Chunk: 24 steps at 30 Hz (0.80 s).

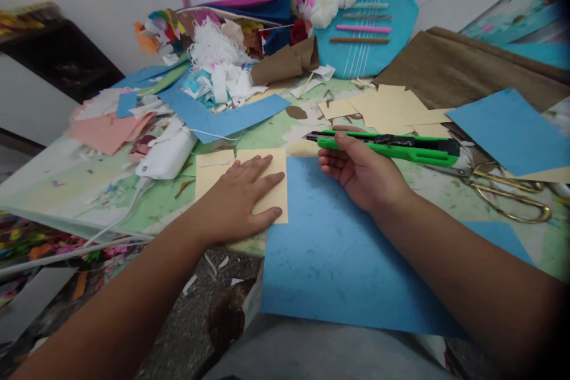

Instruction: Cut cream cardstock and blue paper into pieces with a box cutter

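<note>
My left hand (249, 199) lies flat with its fingers spread on a cream paper piece (275, 160) near the table's front edge. Beside it, partly under the hand, is another cream piece with a small white stick (214, 162) on it. In my right hand (356, 169) is a green utility knife (414, 148), held nearly level with its tip pointing left. Whether the blade is out is hard to tell. Below the right hand a large blue sheet (342, 273) spreads over the table edge, its left side against the cream paper.
Gold-handled scissors (512, 190) lie at right, near another blue sheet (512, 130). Cream scraps (392, 108) and brown paper (463, 65) sit behind. A white power adapter (167, 151) with a cable is at left, by heaped paper scraps. A turquoise guitar shape (401, 18) leans at the back.
</note>
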Available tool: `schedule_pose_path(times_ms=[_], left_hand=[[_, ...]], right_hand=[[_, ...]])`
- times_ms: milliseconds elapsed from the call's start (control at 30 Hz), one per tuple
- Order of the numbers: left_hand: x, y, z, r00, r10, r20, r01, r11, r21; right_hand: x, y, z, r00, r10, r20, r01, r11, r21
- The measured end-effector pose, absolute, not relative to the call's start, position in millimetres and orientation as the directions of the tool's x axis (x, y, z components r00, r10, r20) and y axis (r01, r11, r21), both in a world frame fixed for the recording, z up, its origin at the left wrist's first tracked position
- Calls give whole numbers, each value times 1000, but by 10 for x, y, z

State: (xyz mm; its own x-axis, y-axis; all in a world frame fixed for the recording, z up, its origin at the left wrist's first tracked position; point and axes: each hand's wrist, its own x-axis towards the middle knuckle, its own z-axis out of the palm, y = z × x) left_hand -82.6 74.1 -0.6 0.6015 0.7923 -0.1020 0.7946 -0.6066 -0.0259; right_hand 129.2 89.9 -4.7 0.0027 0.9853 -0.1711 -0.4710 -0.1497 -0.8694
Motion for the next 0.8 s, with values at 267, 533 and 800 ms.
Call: schedule_pose_path(times_ms=[267,533,800], left_hand=[[-770,775,-8,620,778,-103,780,-625,-26],[-770,787,-14,623,775,-101,778,-628,-18],[-772,781,-32,631,773,-72,774,-633,-10]], right_hand=[[1284,887,-28,13,987,-161,-490,-134,-861],[1290,892,-33,6,985,-171,-498,-146,-855],[1288,898,-45,-4,987,-158,-461,-142,-876]])
